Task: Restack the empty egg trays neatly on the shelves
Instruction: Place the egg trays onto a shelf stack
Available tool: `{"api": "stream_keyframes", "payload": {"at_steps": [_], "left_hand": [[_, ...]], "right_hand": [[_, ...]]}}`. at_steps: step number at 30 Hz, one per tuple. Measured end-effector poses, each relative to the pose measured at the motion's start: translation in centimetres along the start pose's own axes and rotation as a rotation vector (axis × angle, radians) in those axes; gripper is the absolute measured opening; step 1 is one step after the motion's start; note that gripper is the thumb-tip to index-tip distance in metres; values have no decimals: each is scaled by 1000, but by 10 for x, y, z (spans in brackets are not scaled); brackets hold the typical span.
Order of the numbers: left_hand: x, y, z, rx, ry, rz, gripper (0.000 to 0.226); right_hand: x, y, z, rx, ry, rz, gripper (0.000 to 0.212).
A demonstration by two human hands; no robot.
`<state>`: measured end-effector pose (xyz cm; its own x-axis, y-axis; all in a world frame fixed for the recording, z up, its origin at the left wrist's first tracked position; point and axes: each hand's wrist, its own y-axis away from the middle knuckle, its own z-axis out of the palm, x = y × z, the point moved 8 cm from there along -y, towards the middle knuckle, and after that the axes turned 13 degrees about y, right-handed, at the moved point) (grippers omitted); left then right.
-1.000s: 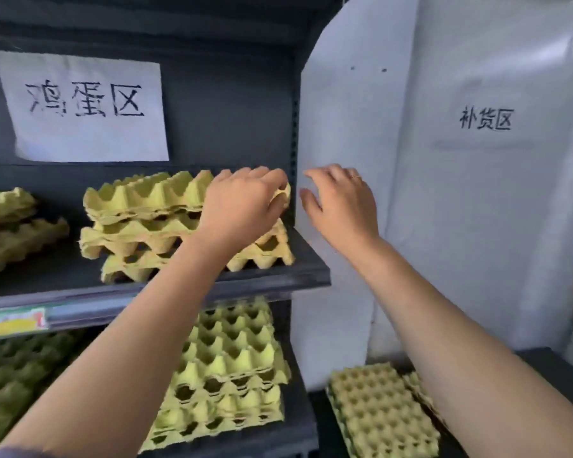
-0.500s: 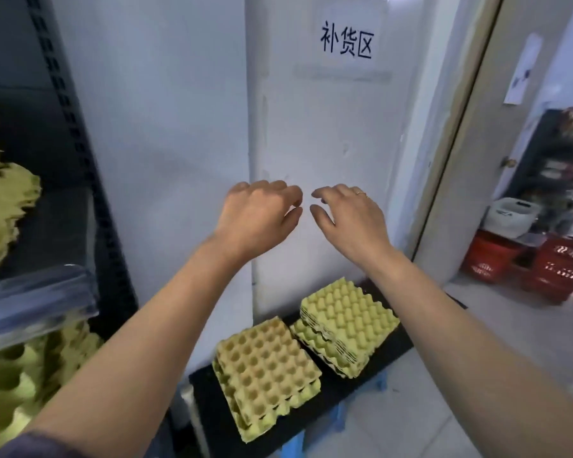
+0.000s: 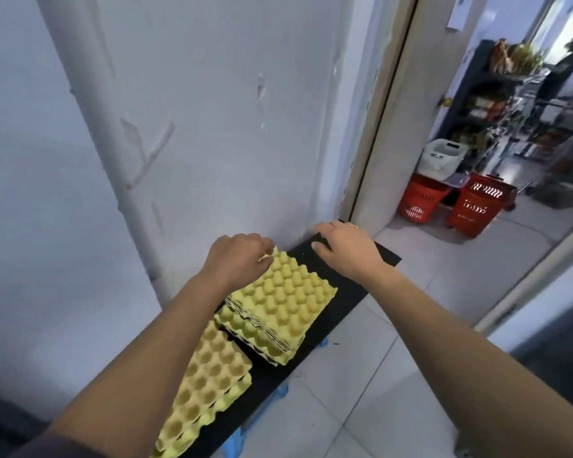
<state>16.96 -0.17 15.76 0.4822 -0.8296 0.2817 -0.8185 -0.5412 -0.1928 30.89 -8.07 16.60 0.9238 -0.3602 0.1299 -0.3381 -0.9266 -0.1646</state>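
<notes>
Two piles wait on the low black platform [image 3: 303, 252], the far pile [image 3: 278, 305] and the near pile [image 3: 209, 375]: neither is lifted, and the shelves are out of view. The left hand [image 3: 239, 259] curls its fingers at the far pile's back corner, though I cannot tell if it grips. The right hand [image 3: 344, 249] hovers loose-fingered and empty over the platform.

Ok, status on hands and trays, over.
Left hand at far corner of far stack, grip unclear. Right hand open over the board, empty. No hand on near stack. Nothing blocking either stack.
</notes>
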Motion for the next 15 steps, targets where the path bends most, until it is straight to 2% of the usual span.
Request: {"api": "stream_keyframes", "payload": {"at_steps": [6, 11, 15], "left_hand": [[-8, -56, 94, -109, 79, -224, 26], [-23, -77, 146, -119, 142, -419, 24], [-55, -81, 182, -107, 198, -593, 33]], "right_hand": [[82, -40, 87, -194, -78, -38, 42], [117, -79, 155, -360, -149, -76, 46], [125, -111, 209, -472, -182, -99, 48]]}}
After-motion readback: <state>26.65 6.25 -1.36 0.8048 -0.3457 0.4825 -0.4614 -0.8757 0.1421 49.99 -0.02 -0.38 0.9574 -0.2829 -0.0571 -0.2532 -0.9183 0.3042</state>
